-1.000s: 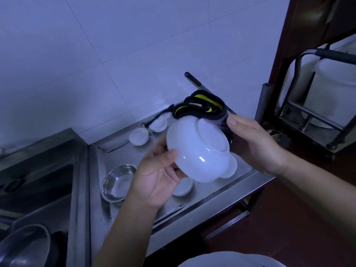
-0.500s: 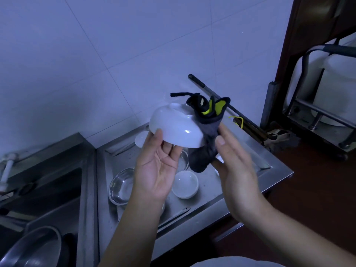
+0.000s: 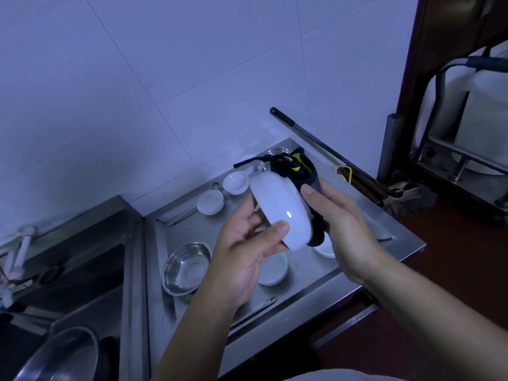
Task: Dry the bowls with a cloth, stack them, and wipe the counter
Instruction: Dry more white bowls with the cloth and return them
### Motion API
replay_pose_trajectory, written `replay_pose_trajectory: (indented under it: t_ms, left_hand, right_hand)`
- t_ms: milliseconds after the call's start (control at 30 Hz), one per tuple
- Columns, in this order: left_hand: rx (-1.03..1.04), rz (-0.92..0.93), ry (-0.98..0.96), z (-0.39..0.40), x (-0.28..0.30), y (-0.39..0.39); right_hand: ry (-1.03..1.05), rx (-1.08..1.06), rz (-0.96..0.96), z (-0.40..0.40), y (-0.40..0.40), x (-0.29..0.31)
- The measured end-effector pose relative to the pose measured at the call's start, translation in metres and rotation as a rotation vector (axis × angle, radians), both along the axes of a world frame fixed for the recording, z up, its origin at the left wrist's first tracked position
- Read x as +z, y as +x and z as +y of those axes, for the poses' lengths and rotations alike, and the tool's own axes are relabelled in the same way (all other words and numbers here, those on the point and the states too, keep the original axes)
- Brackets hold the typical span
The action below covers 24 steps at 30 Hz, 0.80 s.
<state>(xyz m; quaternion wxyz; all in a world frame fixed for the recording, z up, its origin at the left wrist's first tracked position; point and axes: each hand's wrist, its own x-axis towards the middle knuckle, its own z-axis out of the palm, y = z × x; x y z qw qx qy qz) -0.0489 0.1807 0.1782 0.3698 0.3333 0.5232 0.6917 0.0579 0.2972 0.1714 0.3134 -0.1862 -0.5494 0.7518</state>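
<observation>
I hold a white bowl (image 3: 280,207) tilted on its side above the steel counter (image 3: 379,237). My left hand (image 3: 247,257) grips its lower edge, thumb on the outside. My right hand (image 3: 343,224) presses a dark cloth (image 3: 302,171) with yellow-green trim against the bowl's open side. Part of the cloth hangs below the bowl. On the counter lie two small white bowls (image 3: 210,202) at the back, another white bowl (image 3: 273,269) under my left hand, one white bowl (image 3: 325,247) mostly hidden under my right hand, and a steel bowl (image 3: 187,268).
A sink (image 3: 68,284) lies to the left with a metal pan (image 3: 60,356) at its near corner. A dark long handle (image 3: 316,141) leans on the wall behind the counter. A metal frame with a white container (image 3: 481,133) stands at the right. Tongs (image 3: 253,312) lie near the counter's front edge.
The bowl has turned from upside down to lying on its side. My right hand has come up against it with the cloth, and my left thumb now wraps the rim.
</observation>
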Motion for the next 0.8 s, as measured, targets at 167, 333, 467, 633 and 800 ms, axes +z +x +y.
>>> replay_pose_trajectory:
  t_ms: [167, 333, 467, 633, 800]
  left_hand:
    - [0.014, -0.062, -0.018, 0.004, -0.006, 0.003]
    - [0.041, -0.086, -0.007, 0.006, -0.01, 0.003]
    - [0.001, 0.092, -0.073, 0.011, -0.016, 0.003]
    - [-0.184, 0.378, -0.258, 0.016, -0.02, -0.002]
    - [-0.159, 0.399, -0.341, 0.029, -0.034, 0.009]
  right_hand:
    - [0.053, -0.067, 0.005, 0.002, 0.001, -0.008]
    - [0.019, -0.123, 0.038, -0.001, 0.009, -0.014]
    - [-0.183, -0.15, 0.012, 0.0, 0.021, -0.018]
    - [-0.193, -0.172, -0.103, 0.017, 0.016, -0.017]
    - [-0.045, -0.191, -0.14, 0.02, 0.012, -0.031]
